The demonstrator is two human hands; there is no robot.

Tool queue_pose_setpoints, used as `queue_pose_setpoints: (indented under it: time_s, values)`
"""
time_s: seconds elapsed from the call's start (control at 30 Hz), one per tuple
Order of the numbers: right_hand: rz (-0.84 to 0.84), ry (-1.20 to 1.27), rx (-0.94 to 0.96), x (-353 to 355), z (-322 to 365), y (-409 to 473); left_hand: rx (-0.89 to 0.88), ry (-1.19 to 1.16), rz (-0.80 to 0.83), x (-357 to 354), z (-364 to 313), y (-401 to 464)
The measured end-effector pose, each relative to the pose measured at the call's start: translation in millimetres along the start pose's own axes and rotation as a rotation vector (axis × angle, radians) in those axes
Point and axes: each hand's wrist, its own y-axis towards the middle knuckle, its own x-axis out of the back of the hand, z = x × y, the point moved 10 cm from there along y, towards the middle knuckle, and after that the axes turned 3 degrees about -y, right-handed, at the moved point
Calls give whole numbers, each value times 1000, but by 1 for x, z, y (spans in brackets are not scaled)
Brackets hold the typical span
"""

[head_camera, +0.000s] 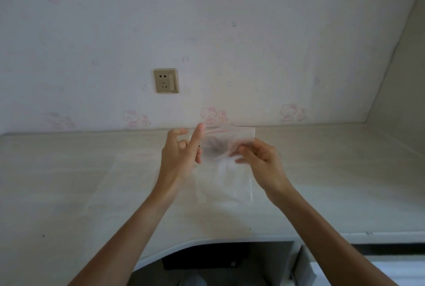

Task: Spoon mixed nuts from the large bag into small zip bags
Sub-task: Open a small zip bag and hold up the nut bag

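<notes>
The small see-through plastic zip bag with a red strip is looking thin, smooth and a bit shiny. The pale wood-look table is looking matt. The gold wall socket is shining like metal.

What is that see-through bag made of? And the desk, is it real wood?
The small zip bag looks like thin, clear plastic film: the desk shows through it, it hangs limp, and a red zip line runs along its top. The desk looks like pale wood-grain laminate with a matte finish; faint streaks suggest grain, but real wood cannot be confirmed.

No readable text, labels, brands or numbers anywhere.
</notes>
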Motion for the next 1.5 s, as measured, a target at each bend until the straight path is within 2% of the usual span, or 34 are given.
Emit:
queue_pose_setpoints:
  time_s: [0.1,0.33,0.53,0.73,0.93,1.17,1.33,1.4,1.5]
  values:
    - [19,3,20,-2,5,-1,86,42,67,-7,5,5]
    - [74,-141,-51,-17,4,-4,-18,68,83,-13,2,0]
    - [248,-102,-70,-39,12,-12,-68,73,129,-14,-7,-4]
    - [119,4,-140,-27,7,-12,-170,44,180,-13,-19,-6]
    - [159,-20,-18,-26,27,-7,-196,99,114,-5,-22,-4]
    - [168,-190,14,-16,30,-1,-235,195,-29,10,-27,4]
    - [178,-419,46,-12,31,3,-69,10,111,-4,-14,9]
    - [176,-518,42,-11,31,5,-78,-5,134,-8,-14,10]
    - [175,-525,68,-12,39,6,-110,60,130,-8,-16,12]
